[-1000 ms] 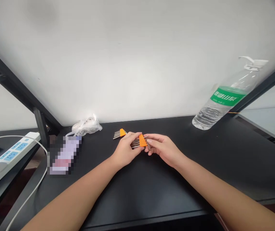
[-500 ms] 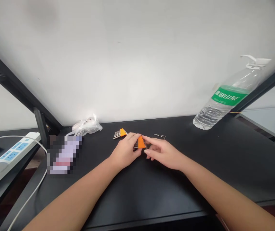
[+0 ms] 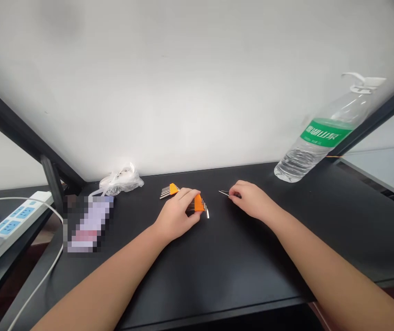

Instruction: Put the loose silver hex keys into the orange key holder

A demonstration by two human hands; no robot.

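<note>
My left hand (image 3: 179,215) is wrapped around an orange hex key holder (image 3: 199,203) at the middle of the black table. Short bent ends of several metal keys stick out of its right side. To the right, my right hand (image 3: 248,198) has its thumb and fingers pinched at the bent end of a thin hex key (image 3: 224,192). The straight tips of what look like two loose keys point left from these fingers; the rest is hidden. Just behind my left hand lies a second orange hex key holder (image 3: 173,189) with several keys fanned leftward.
A large water bottle (image 3: 316,133) with a green label stands at the back right. At the back left lies a clear plastic bag (image 3: 121,180). A blurred-out flat object (image 3: 88,225) is in front of it. A white cable (image 3: 54,269) and a power strip (image 3: 17,225) are far left.
My right hand has left the orange holder and moved right and back to the loose hex keys, closing on them. My left hand still grips the holder.
</note>
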